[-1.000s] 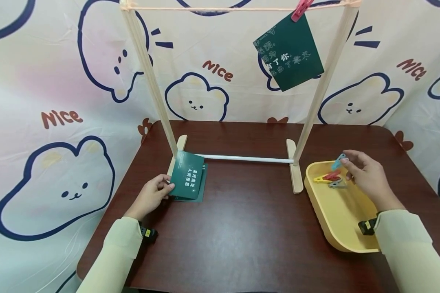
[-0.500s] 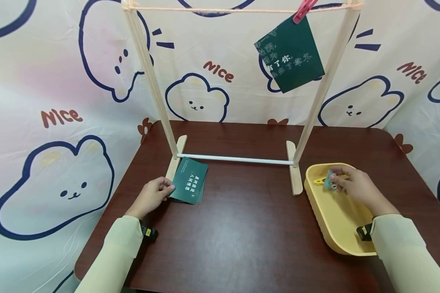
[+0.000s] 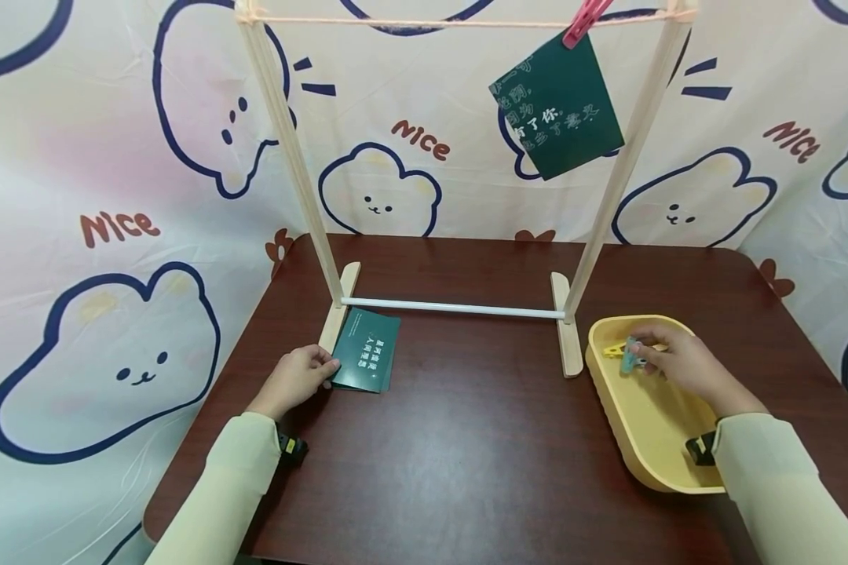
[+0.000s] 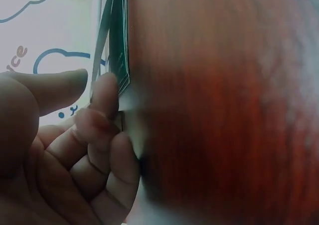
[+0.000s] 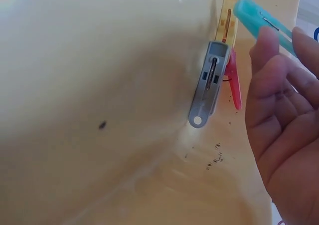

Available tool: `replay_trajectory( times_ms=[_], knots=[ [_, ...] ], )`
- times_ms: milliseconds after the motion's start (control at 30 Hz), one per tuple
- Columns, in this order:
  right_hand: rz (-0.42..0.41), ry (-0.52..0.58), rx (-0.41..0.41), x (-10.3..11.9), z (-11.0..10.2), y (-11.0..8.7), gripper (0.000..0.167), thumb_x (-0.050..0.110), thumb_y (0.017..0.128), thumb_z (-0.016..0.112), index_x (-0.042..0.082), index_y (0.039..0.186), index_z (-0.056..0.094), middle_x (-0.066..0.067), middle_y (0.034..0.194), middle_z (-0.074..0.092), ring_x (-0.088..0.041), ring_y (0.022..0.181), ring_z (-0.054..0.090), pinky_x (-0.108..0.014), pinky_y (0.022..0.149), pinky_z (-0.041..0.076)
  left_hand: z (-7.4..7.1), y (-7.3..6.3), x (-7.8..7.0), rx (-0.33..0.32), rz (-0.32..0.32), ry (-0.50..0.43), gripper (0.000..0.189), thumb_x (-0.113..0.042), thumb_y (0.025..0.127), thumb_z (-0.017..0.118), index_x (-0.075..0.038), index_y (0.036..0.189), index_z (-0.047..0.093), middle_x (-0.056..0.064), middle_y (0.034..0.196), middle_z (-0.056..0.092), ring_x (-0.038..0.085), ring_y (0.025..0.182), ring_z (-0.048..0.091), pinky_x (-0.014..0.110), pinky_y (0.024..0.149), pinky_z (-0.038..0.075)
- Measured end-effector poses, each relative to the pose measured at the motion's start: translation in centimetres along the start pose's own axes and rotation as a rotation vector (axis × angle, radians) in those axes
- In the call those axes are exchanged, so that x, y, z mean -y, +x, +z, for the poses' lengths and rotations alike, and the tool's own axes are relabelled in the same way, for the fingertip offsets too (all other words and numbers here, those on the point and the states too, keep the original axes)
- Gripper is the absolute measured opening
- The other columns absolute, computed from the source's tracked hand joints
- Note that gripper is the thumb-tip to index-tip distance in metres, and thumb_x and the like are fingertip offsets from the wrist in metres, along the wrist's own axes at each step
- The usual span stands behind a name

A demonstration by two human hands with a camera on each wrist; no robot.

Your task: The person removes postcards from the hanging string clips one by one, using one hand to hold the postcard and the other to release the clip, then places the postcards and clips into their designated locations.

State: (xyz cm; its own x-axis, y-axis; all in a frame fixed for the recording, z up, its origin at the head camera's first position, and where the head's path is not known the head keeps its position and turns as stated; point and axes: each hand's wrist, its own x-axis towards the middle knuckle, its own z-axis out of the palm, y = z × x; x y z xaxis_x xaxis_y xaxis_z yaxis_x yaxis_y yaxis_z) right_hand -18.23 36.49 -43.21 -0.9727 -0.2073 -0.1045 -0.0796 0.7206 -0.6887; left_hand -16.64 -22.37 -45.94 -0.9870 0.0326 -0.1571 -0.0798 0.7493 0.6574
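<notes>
My left hand (image 3: 295,378) pinches the near left edge of a green card (image 3: 364,350) with white lettering, on top of a small stack. In the left wrist view, that card's edge (image 4: 101,40) rises between thumb and forefinger, apart from the other cards (image 4: 119,50). Inside the yellow tray, my right hand (image 3: 678,362) pinches a light blue clothespin (image 3: 630,355) between thumb and fingers. Close by in the right wrist view lie a grey clothespin (image 5: 210,85), a yellow one (image 5: 227,21) and a red one (image 5: 234,80).
A wooden frame (image 3: 610,188) stands on the brown table (image 3: 459,455), joined low down by a white rod (image 3: 459,308). From its top cord (image 3: 424,23) a green card (image 3: 561,110) hangs tilted by a pink clothespin (image 3: 583,22). The yellow tray (image 3: 625,439) is at right.
My right hand has lowered toward the near clothespins with the light blue one. The card in my left hand has come down flatter over the stack.
</notes>
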Motion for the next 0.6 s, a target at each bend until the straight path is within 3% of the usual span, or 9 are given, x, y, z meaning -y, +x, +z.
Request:
replay_trajectory(
  times_ms=[400,600],
  knots=[
    [-0.034,0.027,0.053,-0.61,0.52,0.24,0.038,0.022,0.100,0.057,-0.008,0.124,0.055,-0.019,0.104,0.063,-0.023,0.072,0.064,-0.035,0.057,0.052,-0.34,-0.42,-0.03,0.010,-0.034,0.024,0.020,-0.026,0.097,0.063,-0.006,0.094,0.064,0.005,0.069,0.061,0.020,0.063,0.054,0.033,0.056,0.044],
    [-0.036,0.025,0.050,-0.68,0.47,0.25,0.038,0.021,0.099,0.059,-0.008,0.123,0.055,-0.019,0.103,0.064,-0.023,0.072,0.065,-0.036,0.057,0.053,-0.28,-0.28,0.03,-0.012,-0.019,0.053,0.018,-0.024,0.097,0.063,-0.007,0.090,0.064,0.005,0.066,0.060,0.020,0.060,0.051,0.033,0.053,0.041]
  ],
)
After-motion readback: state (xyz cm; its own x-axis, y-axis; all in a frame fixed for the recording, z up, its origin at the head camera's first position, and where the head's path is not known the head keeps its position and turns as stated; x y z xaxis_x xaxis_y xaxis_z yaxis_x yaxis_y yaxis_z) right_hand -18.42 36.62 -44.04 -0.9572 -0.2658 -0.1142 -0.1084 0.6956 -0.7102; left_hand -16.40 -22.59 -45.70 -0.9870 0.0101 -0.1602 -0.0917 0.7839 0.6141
